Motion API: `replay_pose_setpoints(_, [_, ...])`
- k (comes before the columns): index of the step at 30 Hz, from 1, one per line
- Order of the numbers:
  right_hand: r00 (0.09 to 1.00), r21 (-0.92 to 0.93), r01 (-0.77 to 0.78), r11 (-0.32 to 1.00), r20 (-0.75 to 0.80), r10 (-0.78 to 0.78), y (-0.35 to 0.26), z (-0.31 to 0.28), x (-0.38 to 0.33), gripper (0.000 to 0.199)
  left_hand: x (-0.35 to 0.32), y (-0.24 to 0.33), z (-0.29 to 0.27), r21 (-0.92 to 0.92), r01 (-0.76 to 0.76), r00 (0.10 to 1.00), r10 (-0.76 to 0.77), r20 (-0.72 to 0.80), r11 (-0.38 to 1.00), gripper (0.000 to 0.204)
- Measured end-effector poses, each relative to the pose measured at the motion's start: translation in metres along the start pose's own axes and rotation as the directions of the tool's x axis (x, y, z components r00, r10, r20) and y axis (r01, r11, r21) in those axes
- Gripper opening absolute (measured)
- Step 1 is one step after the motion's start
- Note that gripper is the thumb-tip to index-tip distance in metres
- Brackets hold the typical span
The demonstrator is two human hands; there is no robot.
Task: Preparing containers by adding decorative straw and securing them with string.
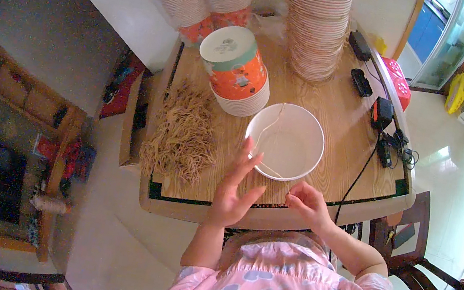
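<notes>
A white paper bucket stands with its mouth up near the front of the wooden table. A thin pale cord lies loosely over its far rim and down its left inside. My left hand is at the bucket's near left rim, thumb and fingers spread, holding nothing; I cannot tell whether a fingertip touches the rim. Just off the near right rim, my right hand has its fingers pinched together. Whatever it may hold is hidden. Left of the bucket lies a heap of tan twisted cords.
Upside-down orange and green printed buckets are stacked behind the left hand. Tall stacks of white-rimmed buckets rise at the back. Black power adapters and cables lie along the right edge. A dark wooden chair stands at right.
</notes>
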State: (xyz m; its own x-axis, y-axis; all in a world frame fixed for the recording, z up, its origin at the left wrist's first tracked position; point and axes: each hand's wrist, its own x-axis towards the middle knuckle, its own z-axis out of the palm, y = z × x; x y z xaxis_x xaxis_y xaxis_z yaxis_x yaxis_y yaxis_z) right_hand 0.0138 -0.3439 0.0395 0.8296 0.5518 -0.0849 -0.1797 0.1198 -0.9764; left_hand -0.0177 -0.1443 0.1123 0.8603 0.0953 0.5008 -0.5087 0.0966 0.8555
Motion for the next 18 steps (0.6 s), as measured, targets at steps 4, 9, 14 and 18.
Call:
replay_pose_setpoints(4, [0.859, -0.564, 0.504, 0.653, 0.254, -0.444, -0.026, 0.0, -0.003, 0.011, 0.02, 0.008, -0.009, 0.961, -0.159, 0.981, -0.075, 0.18, 0.227, 0.043])
replay_pose_setpoints(9, [0.779, -0.662, 0.582, 0.473, 0.287, -0.557, -0.051, 0.006, 0.005, 0.014, 0.029, 0.015, -0.009, 0.981, -0.171, 0.98, -0.091, 0.178, 0.087, 0.01])
replay_pose_setpoints(14, [0.782, -0.693, 0.545, 0.472, 0.216, -0.585, -0.054, 0.006, 0.013, 0.013, 0.022, 0.023, -0.009, 0.834, -0.157, 0.937, -0.188, 0.295, 0.528, 0.012])
replay_pose_setpoints(18, [0.838, -0.699, 0.494, 0.518, 0.224, -0.497, -0.056, 0.004, 0.013, 0.014, 0.016, 0.024, -0.005, 0.526, 0.017, 0.946, -0.184, 0.267, 0.85, 0.015])
